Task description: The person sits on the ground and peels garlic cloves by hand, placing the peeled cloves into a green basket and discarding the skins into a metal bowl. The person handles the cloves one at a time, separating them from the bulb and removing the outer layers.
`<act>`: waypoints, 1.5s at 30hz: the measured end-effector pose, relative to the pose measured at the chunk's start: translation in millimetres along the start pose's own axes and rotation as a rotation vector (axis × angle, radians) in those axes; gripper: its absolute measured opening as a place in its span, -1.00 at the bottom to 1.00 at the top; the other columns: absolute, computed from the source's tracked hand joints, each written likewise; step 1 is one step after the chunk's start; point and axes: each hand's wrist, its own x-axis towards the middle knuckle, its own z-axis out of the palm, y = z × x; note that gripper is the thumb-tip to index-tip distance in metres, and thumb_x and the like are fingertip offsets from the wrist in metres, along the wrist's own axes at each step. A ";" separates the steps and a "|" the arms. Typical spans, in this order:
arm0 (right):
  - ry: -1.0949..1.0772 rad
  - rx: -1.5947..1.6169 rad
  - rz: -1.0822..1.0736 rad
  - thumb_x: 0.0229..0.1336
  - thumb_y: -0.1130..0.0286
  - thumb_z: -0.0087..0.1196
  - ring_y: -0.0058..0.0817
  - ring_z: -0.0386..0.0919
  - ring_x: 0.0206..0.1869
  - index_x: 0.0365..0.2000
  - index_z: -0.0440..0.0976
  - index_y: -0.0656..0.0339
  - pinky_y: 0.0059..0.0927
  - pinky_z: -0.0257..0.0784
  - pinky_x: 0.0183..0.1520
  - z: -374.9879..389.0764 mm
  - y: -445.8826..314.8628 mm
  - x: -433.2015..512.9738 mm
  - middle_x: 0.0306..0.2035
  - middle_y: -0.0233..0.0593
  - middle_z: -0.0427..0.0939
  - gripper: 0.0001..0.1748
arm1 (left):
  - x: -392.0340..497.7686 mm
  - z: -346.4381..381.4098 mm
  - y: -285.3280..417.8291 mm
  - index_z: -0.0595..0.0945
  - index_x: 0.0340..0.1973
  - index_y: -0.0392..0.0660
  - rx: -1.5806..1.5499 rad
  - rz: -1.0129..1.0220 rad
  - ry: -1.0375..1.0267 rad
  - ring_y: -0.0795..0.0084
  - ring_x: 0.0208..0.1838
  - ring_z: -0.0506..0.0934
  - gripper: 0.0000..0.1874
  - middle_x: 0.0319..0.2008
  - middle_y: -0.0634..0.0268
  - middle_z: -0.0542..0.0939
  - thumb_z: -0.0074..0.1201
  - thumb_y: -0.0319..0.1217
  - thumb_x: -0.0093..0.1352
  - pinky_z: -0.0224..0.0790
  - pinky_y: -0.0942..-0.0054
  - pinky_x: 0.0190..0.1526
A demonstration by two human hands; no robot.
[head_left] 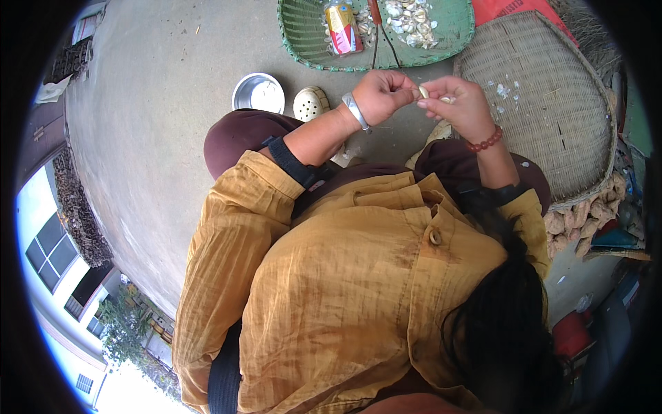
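A pale garlic clove (423, 92) is pinched where the fingertips of both hands meet, above the floor in front of my knees. My left hand (384, 98), with a silver bangle at the wrist, has thumb and forefinger closed at the clove's left side. From the right, my right hand (460, 101) holds the clove; a red bead bracelet circles that wrist. More garlic (448, 99) shows between its fingers, partly hidden. Beyond the hands, a green woven basket (305, 58) holds garlic cloves and bulbs (411, 23), plus a jar (342, 28) with a printed label.
A metal bowl (258, 94) with something pale inside stands left of a cream clog (311, 105). At right lies a flat woven bamboo tray (538, 119) with bits of garlic skin (502, 91), near piled brown tubers (582, 220). A red-handled metal tool (375, 14) leans over the basket.
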 end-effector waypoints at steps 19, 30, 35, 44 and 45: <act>-0.014 -0.071 -0.044 -0.25 0.46 0.14 -0.71 0.41 -0.62 -0.53 0.42 0.34 -0.74 0.29 -0.59 -1.5 2.5 0.2 -0.65 -0.37 0.44 -0.81 | 0.8 -0.2 -1.2 0.53 -0.51 -0.24 0.026 -0.012 -0.021 0.75 -0.57 0.32 -0.87 -0.61 0.40 0.48 0.02 -0.42 0.14 0.17 0.73 -0.55; -0.025 -0.088 -0.060 -0.24 0.45 0.14 -0.70 0.42 -0.62 -0.52 0.42 0.34 -0.74 0.30 -0.59 -0.9 3.3 0.2 -0.63 -0.35 0.45 -0.80 | -0.3 -0.5 2.7 0.53 -0.52 -0.24 0.023 -0.060 -0.020 0.74 -0.58 0.32 -0.87 -0.61 0.41 0.48 0.02 -0.42 0.13 0.16 0.73 -0.55; -0.027 -0.105 -0.042 -0.24 0.46 0.13 -0.69 0.43 -0.62 -0.52 0.42 0.35 -0.73 0.31 -0.59 -0.9 3.5 0.5 -0.63 -0.34 0.45 -0.80 | 0.0 0.1 2.0 0.53 -0.53 -0.24 0.027 -0.044 -0.018 0.73 -0.56 0.33 -0.88 -0.61 0.40 0.48 0.01 -0.43 0.13 0.18 0.72 -0.53; -0.033 -0.067 -0.069 -0.24 0.48 0.14 -0.70 0.42 -0.62 -0.51 0.41 0.36 -0.73 0.31 -0.58 0.1 3.7 1.2 -0.63 -0.35 0.44 -0.80 | 0.6 -1.8 2.6 0.52 -0.59 -0.23 -0.006 -0.098 -0.007 0.75 -0.62 0.27 -0.87 -0.68 0.45 0.43 0.02 -0.41 0.12 0.12 0.72 -0.59; -0.032 -0.073 -0.075 -0.24 0.48 0.14 -0.70 0.42 -0.62 -0.51 0.41 0.36 -0.73 0.31 -0.58 0.0 3.7 1.3 -0.63 -0.35 0.44 -0.81 | 0.8 -1.9 2.7 0.52 -0.60 -0.23 -0.001 -0.097 -0.005 0.75 -0.62 0.27 -0.86 -0.68 0.46 0.43 0.02 -0.41 0.11 0.11 0.71 -0.60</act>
